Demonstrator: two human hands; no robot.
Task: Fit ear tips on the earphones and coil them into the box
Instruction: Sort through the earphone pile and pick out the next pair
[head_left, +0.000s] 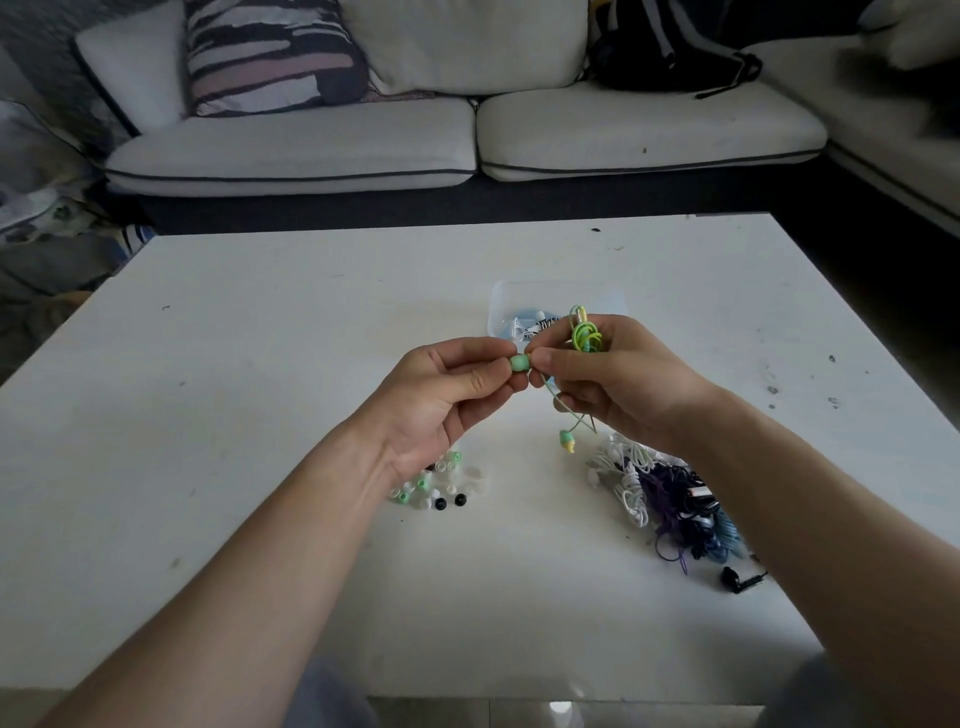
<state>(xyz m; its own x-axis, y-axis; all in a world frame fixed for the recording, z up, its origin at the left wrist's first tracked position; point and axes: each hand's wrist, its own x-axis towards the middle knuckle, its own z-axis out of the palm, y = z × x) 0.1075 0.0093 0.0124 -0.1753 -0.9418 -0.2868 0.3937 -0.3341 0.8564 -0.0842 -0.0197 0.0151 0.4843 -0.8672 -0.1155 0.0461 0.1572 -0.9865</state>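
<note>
My left hand (447, 395) pinches a pale green ear tip (520, 363) between thumb and forefinger, above the middle of the white table (260, 389). My right hand (613, 379) meets it at the fingertips and grips the green earphones, with their coiled cable (586, 332) bunched above its fingers. The second green earbud (567, 440) dangles below the right hand on its thin cable. Behind the hands lies a clear plastic box (550, 299) holding other earphones; my right hand hides part of it.
A scatter of loose ear tips (436, 483), white, green and black, lies under my left wrist. A tangle of white, purple and blue earphones (670, 499) sits at the right, with a black earbud (737, 579) near it. A sofa (467, 140) stands beyond the table.
</note>
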